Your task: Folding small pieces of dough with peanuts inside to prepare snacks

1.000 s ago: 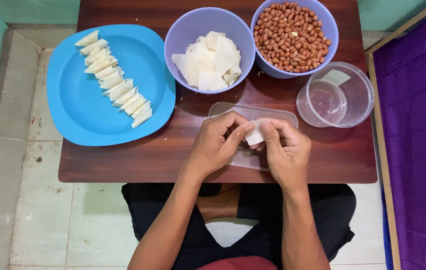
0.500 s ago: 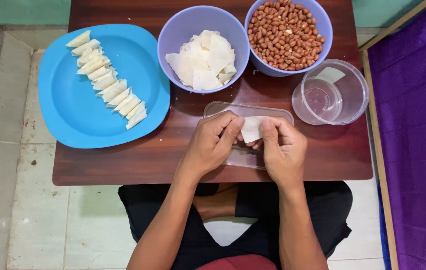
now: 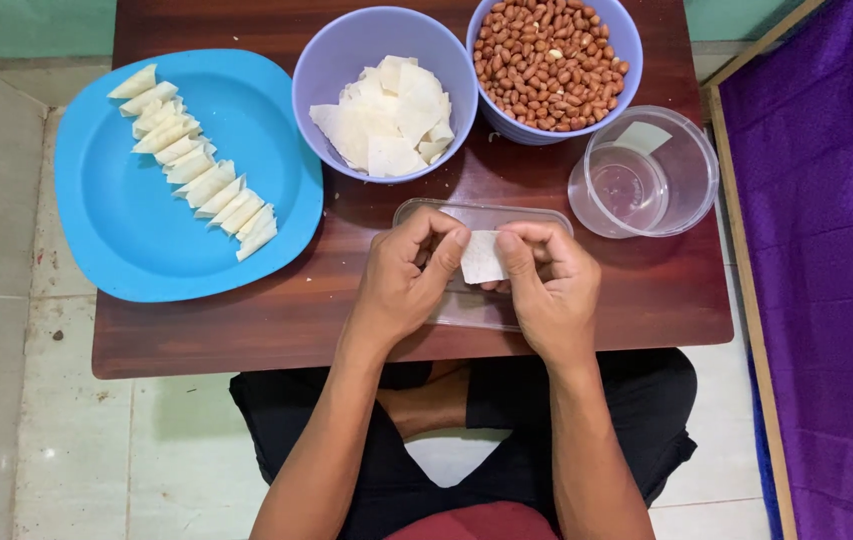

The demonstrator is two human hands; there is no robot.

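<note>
My left hand and my right hand meet over a clear plastic lid on the brown table. Together they pinch a small white wrapper sheet between thumbs and fingertips. Beyond the hands stands a lilac bowl of white wrapper sheets. Another lilac bowl holds peanuts at the far right. A blue plate on the left carries a row of several folded white pieces.
A clear round container with a little water stands right of the hands. A purple cloth lies along the right side beyond a wooden edge. Pale floor tiles lie left of the low table.
The camera view has shifted slightly. My fingers have turned the white sheet so more of it shows between my thumbs; the hands stay over the clear lid.
</note>
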